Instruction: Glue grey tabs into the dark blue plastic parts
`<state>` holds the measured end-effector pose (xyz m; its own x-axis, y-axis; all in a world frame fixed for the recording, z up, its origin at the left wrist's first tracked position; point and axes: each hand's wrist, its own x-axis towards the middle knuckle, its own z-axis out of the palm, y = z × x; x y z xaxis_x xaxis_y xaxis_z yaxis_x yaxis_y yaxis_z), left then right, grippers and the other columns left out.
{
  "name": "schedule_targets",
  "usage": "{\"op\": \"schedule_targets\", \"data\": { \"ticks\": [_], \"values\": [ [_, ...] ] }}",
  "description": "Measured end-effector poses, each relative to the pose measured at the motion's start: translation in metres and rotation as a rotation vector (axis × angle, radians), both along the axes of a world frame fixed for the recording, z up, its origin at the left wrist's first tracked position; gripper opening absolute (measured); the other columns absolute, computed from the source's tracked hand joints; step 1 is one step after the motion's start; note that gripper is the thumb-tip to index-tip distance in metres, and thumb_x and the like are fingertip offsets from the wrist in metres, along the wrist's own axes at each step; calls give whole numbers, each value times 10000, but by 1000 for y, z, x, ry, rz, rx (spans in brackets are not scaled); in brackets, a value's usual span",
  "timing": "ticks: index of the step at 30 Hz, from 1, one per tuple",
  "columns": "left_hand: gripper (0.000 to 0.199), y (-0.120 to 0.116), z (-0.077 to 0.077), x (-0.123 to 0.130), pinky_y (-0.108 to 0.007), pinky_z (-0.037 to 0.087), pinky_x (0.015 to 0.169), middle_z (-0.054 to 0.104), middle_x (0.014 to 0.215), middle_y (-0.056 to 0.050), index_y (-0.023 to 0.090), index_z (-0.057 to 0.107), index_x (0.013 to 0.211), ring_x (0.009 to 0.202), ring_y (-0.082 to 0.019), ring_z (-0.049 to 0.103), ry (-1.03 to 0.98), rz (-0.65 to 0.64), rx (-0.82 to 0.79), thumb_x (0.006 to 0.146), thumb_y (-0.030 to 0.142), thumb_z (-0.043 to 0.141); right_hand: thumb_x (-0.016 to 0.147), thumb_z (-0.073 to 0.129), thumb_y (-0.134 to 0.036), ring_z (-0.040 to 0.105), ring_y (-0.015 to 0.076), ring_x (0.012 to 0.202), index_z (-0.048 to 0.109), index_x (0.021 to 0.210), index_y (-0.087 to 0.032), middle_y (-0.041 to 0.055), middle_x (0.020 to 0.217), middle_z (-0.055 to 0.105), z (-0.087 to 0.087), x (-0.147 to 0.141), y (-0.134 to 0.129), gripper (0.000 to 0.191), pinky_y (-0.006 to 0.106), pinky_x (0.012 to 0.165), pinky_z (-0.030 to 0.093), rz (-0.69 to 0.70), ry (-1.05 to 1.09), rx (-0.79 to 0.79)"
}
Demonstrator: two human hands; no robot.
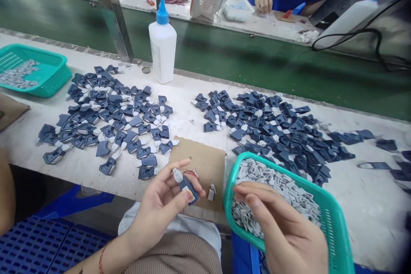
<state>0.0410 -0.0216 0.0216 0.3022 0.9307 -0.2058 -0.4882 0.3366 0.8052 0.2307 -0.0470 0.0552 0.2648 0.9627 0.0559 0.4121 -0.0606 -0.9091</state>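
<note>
My left hand [163, 199] is closed around a dark blue plastic part [190, 190] with a light grey piece at its upper end, held above a sheet of brown cardboard [205, 154]. Over the near side of a green basket [334, 205] full of small light grey plastic pieces [276, 180] is my right hand [285, 227]. Its thumb and fingers are bent close together, and whatever may be between them is hidden. On the cardboard, beside the left fingertips, lies a loose small grey piece [211, 192].
Piles of dark blue parts with grey ends lie left [105, 111] and right [276, 128]. A white bottle [163, 47] with a blue nozzle stands behind. At far left is another green basket [48, 75]. Across the green divider, a co-worker's hand [263, 1] is beside a white tub [237, 8].
</note>
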Motion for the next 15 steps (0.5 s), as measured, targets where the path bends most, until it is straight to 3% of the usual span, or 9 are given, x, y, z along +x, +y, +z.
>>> {"op": "schedule_targets", "data": {
  "ticks": [3,6,9,12,15],
  "values": [
    [315,9,3,-6,-269,508,895,682,975,-24,228,535,1241,957,-150,656,168,32,48,932,233,593,882,642,-359,669,226,934,736,855,-288,24,947,721,-2,21,1,120,317,807,561,-136,-195,21],
    [370,24,2,-11,-298,488,931,668,1049,-57,213,428,1326,1001,-165,637,359,9,132,967,249,511,884,622,-409,664,241,958,728,900,-291,17,978,725,-5,41,9,159,353,843,535,-143,-340,6],
    [332,41,-3,-14,-342,472,951,635,1137,-93,202,379,1301,1039,-187,612,609,-31,275,976,221,444,904,571,-404,665,254,955,715,942,-274,35,1016,721,-5,56,29,198,379,838,526,-40,-467,12],
    [242,56,-6,-13,-385,462,959,593,1180,-118,188,470,1187,1093,-237,590,936,-137,510,949,169,431,920,523,-367,657,281,998,703,991,-253,65,1056,717,-1,67,54,225,407,841,519,102,-625,30],
    [282,65,-4,-12,-379,497,883,583,1183,-115,194,534,1172,1062,-261,613,1188,-265,681,936,125,397,927,478,-332,647,306,1023,693,1068,-227,98,1078,715,2,77,81,277,434,835,525,237,-764,19]
  ]
}}
